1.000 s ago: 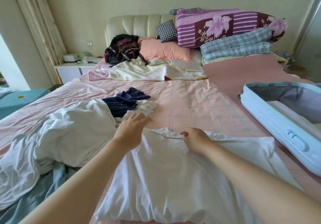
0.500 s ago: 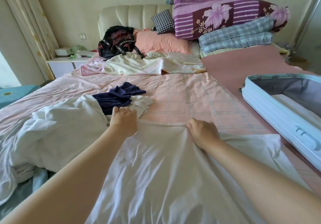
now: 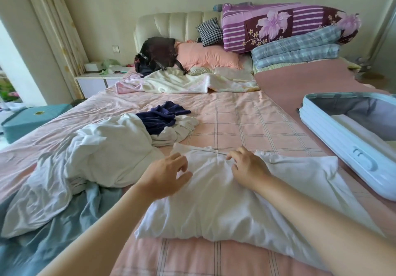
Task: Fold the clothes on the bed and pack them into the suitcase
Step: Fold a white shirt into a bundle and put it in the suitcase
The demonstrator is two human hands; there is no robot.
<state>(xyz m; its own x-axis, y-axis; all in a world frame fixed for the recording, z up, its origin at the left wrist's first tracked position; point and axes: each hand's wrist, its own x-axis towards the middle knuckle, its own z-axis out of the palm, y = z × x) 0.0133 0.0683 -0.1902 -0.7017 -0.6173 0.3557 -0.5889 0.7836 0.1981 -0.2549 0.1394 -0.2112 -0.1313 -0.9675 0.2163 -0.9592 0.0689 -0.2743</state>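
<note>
Entry: I am laying out one white garment (image 3: 225,200) for folding; judging by the pile, the task is barely getting going.

I am working at the near end of the bed (image 3: 246,121), with the garment lying flat but rumpled under my hands; my left hand (image 3: 169,175) is hovering over its left shoulder area, fingers relaxed and gripping nothing; my right hand (image 3: 246,166) is resting bent fingertips on the top edge, and I cannot tell whether it is pinching the cloth; no fold is showing yet; a heap of white clothes (image 3: 107,147) and a navy garment (image 3: 162,115) are waiting unfolded just to the left; the suitcase (image 3: 353,147) is lying open on my right, something pale is showing inside it, though whether that is a packed item I cannot tell.
</note>
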